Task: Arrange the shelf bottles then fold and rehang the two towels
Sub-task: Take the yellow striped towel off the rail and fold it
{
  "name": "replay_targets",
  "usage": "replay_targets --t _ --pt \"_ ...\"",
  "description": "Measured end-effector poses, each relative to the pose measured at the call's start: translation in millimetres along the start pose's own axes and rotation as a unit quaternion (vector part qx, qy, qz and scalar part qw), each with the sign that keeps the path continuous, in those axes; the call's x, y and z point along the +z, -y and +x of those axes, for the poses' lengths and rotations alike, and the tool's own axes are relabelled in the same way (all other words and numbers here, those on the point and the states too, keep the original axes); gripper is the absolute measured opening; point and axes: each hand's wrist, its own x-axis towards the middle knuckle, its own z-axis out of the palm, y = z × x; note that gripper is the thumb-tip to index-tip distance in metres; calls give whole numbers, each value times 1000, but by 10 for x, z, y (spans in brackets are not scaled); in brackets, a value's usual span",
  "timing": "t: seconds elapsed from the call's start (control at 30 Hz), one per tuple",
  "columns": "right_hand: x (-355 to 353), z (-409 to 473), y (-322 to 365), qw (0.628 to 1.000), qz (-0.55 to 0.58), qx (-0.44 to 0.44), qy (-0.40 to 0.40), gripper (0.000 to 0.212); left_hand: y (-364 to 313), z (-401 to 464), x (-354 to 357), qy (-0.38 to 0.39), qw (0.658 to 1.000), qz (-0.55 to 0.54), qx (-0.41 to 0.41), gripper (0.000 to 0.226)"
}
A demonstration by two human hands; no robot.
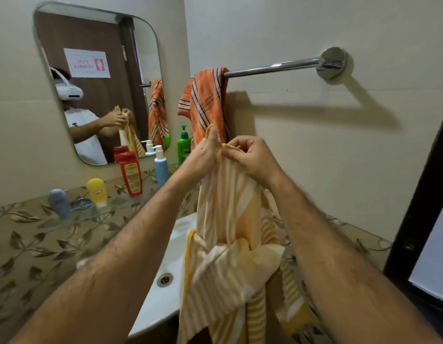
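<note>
A yellow and white striped towel point(230, 219) hangs from both my hands in front of me, over the sink. My left hand point(203, 155) pinches its top edge, and my right hand point(255, 157) grips the same edge just beside it. An orange checked towel point(208, 103) is draped over the left end of the chrome towel bar point(272, 67). On the glass shelf point(74, 217) stand a grey-blue bottle point(59, 202), a yellow tube point(97, 191), a red bottle point(130, 173), a blue pump bottle point(161, 167) and a green pump bottle point(183, 145).
A white sink point(163, 276) with its drain lies below the towel. A mirror point(98, 83) hangs over the shelf on the left wall. A dark door frame point(421, 207) stands at the right edge. Leaf-patterned tiles run under the shelf.
</note>
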Motion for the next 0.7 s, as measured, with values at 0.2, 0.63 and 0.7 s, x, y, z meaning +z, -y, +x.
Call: replay_targets --t 0.2,0.63,0.7 --pt "176 16 46 991 111 27 68 6 -2 -135 -167 42 995 -69 54 20" --pt "213 -387 -609 928 14 272 256 30 -111 -325 -782 -109 965 -240 -9 19" --pt "204 -473 -745 936 -23 291 198 27 -49 -369 -976 -114 956 -269 16 19"
